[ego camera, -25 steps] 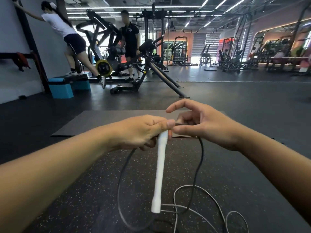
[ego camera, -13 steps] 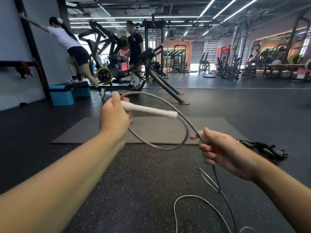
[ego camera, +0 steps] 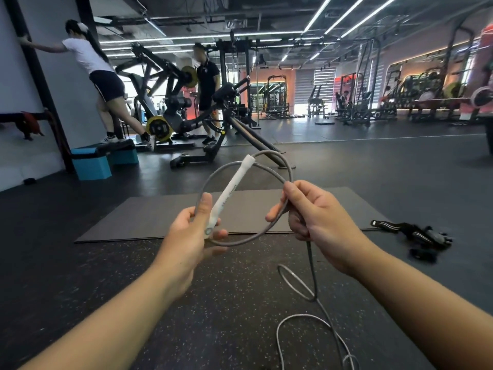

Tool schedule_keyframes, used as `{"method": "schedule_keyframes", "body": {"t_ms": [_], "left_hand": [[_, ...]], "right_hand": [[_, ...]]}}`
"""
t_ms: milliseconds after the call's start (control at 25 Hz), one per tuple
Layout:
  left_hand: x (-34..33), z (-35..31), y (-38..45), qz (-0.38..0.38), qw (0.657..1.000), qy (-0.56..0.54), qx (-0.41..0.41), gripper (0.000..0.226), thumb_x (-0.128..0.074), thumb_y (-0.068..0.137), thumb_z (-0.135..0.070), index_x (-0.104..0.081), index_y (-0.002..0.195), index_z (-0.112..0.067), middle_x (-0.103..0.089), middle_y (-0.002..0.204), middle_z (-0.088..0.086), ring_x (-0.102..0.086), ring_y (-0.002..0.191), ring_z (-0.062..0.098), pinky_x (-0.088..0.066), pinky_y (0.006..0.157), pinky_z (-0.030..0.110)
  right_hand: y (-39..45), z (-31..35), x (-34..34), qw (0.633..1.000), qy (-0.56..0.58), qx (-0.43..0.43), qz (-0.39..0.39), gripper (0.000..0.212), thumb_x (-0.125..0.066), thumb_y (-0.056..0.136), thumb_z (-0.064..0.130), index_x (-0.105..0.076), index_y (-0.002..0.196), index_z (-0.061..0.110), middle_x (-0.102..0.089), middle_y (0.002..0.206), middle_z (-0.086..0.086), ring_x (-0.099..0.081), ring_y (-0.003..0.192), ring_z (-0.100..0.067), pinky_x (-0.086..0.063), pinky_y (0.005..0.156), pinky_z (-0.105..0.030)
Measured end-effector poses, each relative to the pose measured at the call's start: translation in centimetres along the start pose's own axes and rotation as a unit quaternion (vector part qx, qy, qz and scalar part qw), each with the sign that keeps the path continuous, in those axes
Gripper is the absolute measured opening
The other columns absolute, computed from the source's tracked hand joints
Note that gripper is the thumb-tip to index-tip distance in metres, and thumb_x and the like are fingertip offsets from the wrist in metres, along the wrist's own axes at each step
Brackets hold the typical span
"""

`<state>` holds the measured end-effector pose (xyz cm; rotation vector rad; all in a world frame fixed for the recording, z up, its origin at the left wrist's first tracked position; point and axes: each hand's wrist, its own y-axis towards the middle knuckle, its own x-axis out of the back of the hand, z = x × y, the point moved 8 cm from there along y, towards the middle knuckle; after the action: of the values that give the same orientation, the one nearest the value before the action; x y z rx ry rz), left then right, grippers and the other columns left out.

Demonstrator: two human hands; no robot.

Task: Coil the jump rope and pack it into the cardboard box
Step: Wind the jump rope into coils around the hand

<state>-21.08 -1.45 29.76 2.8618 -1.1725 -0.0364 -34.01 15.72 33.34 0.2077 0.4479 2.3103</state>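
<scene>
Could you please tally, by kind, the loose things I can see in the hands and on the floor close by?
Jump rope, with white handle: 1
Grey floor mat: 1
Black strap bundle: 1
Teal step blocks: 2
Cardboard box: 0 in view
Total: 5

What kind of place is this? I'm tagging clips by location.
A gym, most likely: weight machines stand at the back, the rubber floor carries an exercise mat, and a person stretches on a step platform.
</scene>
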Motion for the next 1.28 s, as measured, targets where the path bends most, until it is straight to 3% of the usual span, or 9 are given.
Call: {"method": "schedule_keyframes", "body": {"t_ms": [80, 160, 280, 400, 600, 880, 1000, 1160, 1280], "left_hand": [[0.2, -3.2, 0.2, 0.010, 0.969, 0.213, -0.122, 0.086, -0.059, 0.075, -0.071, -0.037, 0.148, -0.030, -0.048, 0.150, 0.000, -0.056, 0.124, 0.018, -0.048, 0.098, 0.037], [-2.4, -7.9, -0.5, 0.078, 0.889, 0.339, -0.299, 0.089, -0.062, 0.076, -0.070, -0.028, 0.153, -0.039, -0.035, 0.155, -0.015, -0.039, 0.136, 0.006, -0.034, 0.107, 0.027], [-7.2, -11.3, -1.0, 0.239, 0.787, 0.450, -0.349, 0.054, -0.052, 0.089, -0.064, -0.060, 0.129, -0.029, -0.067, 0.119, -0.019, -0.064, 0.102, -0.004, -0.051, 0.090, 0.021], [-8.3, -10.9, 0.1, 0.315, 0.807, 0.442, -0.235, 0.052, -0.050, 0.092, -0.061, -0.065, 0.097, -0.012, -0.059, 0.071, 0.000, -0.057, 0.059, 0.019, -0.047, 0.058, 0.029], [-7.9, -9.1, 0.4, 0.367, 0.808, 0.442, -0.134, 0.047, -0.050, 0.096, -0.055, -0.059, 0.078, -0.013, -0.041, 0.056, -0.006, -0.032, 0.049, 0.013, -0.032, 0.046, 0.024], [-2.3, -11.4, 3.7, 0.241, 0.962, 0.063, -0.110, 0.041, -0.047, 0.101, -0.050, -0.046, 0.075, -0.018, -0.029, 0.057, -0.009, -0.023, 0.045, 0.007, -0.026, 0.039, 0.018], [-3.3, -10.3, 3.3, 0.193, 0.973, -0.091, -0.085, 0.039, -0.048, 0.101, -0.049, -0.046, 0.075, -0.019, -0.028, 0.057, -0.010, -0.023, 0.044, 0.006, -0.024, 0.038, 0.017], [-3.2, -10.0, 3.5, 0.116, 0.969, -0.199, -0.090, 0.037, -0.048, 0.102, -0.047, -0.048, 0.078, -0.019, -0.029, 0.058, -0.009, -0.023, 0.045, 0.006, -0.024, 0.039, 0.017], [-2.7, -9.0, 3.7, 0.030, 0.961, -0.263, -0.076, 0.038, -0.045, 0.103, -0.047, -0.048, 0.079, -0.018, -0.028, 0.058, -0.008, -0.021, 0.043, 0.007, -0.024, 0.038, 0.018]], "right_hand": [[0.4, 0.8, -0.2, 0.997, -0.057, -0.007, 0.050, 0.025, -0.046, 0.106, 0.030, -0.051, 0.092, 0.010, -0.072, 0.076, -0.013, -0.025, 0.048, -0.016, -0.014, 0.051, -0.036], [0.7, 1.7, -1.0, 0.986, -0.125, -0.007, 0.107, 0.026, -0.049, 0.104, 0.034, -0.053, 0.090, 0.013, -0.065, 0.068, -0.008, -0.029, 0.047, -0.012, -0.022, 0.048, -0.029], [1.2, 3.0, -1.6, 0.972, -0.181, 0.007, 0.153, 0.030, -0.052, 0.101, 0.041, -0.057, 0.089, 0.014, -0.059, 0.064, -0.004, -0.034, 0.053, -0.013, -0.029, 0.049, -0.027], [1.3, 3.5, -1.2, 0.970, -0.189, 0.011, 0.153, 0.031, -0.055, 0.100, 0.038, -0.068, 0.093, 0.011, -0.064, 0.068, -0.001, -0.038, 0.056, -0.014, -0.032, 0.050, -0.028], [0.0, 1.1, 0.4, 0.955, -0.235, -0.052, 0.174, 0.054, -0.060, 0.092, 0.053, -0.068, 0.083, 0.001, -0.066, 0.068, -0.011, -0.043, 0.051, -0.018, -0.037, 0.050, -0.030], [-1.8, -3.3, 5.1, 0.991, -0.061, -0.083, 0.081, 0.037, -0.066, 0.091, 0.045, -0.070, 0.082, 0.009, -0.040, 0.060, -0.004, -0.039, 0.055, -0.019, -0.043, 0.063, -0.037], [-1.3, -4.3, 5.5, 0.997, -0.016, -0.064, 0.033, 0.031, -0.066, 0.088, 0.041, -0.074, 0.085, 0.011, -0.044, 0.059, -0.004, -0.045, 0.052, -0.017, -0.054, 0.081, -0.051], [-2.1, -5.3, 3.8, 0.994, -0.019, -0.083, 0.070, 0.036, -0.061, 0.091, 0.045, -0.072, 0.084, 0.011, -0.052, 0.056, -0.009, -0.047, 0.048, -0.020, -0.043, 0.058, -0.033], [-2.2, -6.2, 1.5, 0.981, 0.107, -0.097, 0.133, 0.025, -0.063, 0.088, 0.005, -0.073, 0.111, 0.005, -0.058, 0.074, -0.012, -0.045, 0.059, -0.015, -0.031, 0.059, -0.029]]}}
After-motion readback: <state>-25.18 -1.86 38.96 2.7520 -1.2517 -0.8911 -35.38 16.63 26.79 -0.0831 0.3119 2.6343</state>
